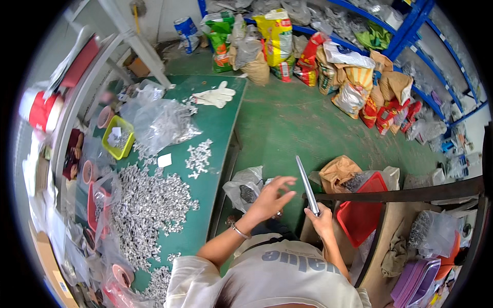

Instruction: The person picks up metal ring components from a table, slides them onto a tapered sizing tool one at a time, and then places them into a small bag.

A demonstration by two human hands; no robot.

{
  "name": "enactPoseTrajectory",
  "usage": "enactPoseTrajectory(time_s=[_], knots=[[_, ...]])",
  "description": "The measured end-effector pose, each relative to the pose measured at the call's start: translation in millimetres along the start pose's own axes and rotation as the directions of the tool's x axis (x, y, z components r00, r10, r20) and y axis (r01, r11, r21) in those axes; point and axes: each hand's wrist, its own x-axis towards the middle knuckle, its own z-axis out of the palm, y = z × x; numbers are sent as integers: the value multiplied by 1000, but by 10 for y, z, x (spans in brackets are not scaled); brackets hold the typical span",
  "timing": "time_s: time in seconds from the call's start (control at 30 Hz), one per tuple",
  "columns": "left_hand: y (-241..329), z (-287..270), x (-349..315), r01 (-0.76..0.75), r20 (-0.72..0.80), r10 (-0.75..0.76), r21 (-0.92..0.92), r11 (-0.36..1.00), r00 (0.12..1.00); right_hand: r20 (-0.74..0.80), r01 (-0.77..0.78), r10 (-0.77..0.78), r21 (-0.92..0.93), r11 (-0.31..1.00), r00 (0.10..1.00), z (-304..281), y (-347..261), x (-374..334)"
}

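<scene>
Right hand (321, 214) grips metal rod (307, 186), lower end hidden in fist; left hand (271, 195) beside rod, fingers spread, empty.

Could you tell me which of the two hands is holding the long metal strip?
The right hand grips the flat metal strip near its lower end. The left hand, with a bracelet on its wrist, is open and holds nothing.

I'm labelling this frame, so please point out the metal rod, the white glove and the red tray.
metal rod (305, 180): head view, middle of the shaft above the right hand.
white glove (215, 96): head view, palm, on the green table.
red tray (362, 215): head view, its flat inside.
</scene>
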Motion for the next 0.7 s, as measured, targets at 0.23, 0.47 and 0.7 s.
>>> enactPoseTrajectory(time_s=[0.23, 0.47, 0.7], knots=[[2085, 497, 283, 510, 764, 267, -606, 610, 588, 16, -174, 179, 314, 933, 984, -298, 422, 345], [2549, 611, 912, 440, 784, 278, -560, 702, 555, -15, -266, 309, 472, 840, 951, -621, 337, 870], [2731, 659, 2082, 86, 657, 319, -507, 858, 683, -27, -344, 449, 601, 721, 893, -966, 277, 1881]])
